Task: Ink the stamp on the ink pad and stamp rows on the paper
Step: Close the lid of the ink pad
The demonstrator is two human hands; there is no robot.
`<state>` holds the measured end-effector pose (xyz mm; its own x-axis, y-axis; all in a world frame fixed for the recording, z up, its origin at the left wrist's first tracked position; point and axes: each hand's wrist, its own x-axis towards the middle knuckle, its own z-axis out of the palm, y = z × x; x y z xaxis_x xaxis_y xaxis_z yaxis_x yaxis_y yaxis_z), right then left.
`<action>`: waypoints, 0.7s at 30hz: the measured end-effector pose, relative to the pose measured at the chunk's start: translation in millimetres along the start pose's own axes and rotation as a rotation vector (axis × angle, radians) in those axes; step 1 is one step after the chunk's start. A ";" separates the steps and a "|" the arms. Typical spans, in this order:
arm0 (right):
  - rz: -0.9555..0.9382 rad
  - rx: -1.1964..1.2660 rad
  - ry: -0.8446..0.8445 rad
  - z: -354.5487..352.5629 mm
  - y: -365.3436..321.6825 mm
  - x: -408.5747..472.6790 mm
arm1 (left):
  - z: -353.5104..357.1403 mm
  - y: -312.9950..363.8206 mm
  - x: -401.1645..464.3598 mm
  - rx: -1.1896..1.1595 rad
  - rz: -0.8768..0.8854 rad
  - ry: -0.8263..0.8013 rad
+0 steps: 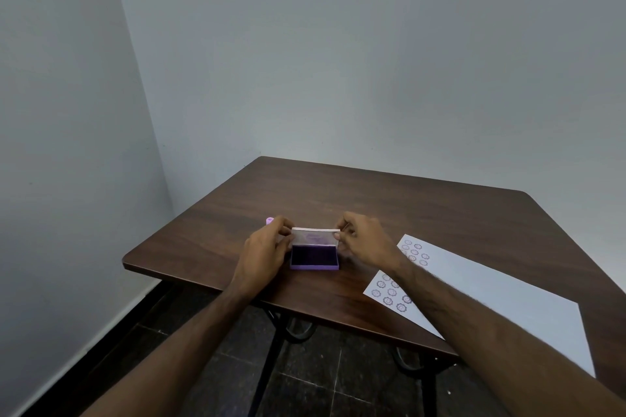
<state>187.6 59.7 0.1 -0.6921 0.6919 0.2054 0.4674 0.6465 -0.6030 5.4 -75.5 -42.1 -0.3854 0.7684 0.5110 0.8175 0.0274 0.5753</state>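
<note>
While the ink pad (314, 257) sits open, both hands' fingers (342, 230) pinch its lid (315, 236).

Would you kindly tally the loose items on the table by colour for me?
Purple: 2, the open ink pad and the small stamp behind the left hand.
White: 1, the paper, already stamped.
Total: 3.

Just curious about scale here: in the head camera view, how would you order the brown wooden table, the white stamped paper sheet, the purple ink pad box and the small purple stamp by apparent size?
1. Brown wooden table
2. White stamped paper sheet
3. Purple ink pad box
4. Small purple stamp, partly hidden behind the left hand
</note>
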 end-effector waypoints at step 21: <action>-0.266 -0.324 -0.303 -1.8 10.4 -8.2 | -14.0 -15.8 -11.6 0.273 0.219 -0.337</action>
<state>199.2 61.3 -6.5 -0.9159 0.3972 0.0575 0.3669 0.8867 -0.2812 -9.1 -93.8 -48.2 -0.0688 0.9379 0.3400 0.9636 -0.0258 0.2661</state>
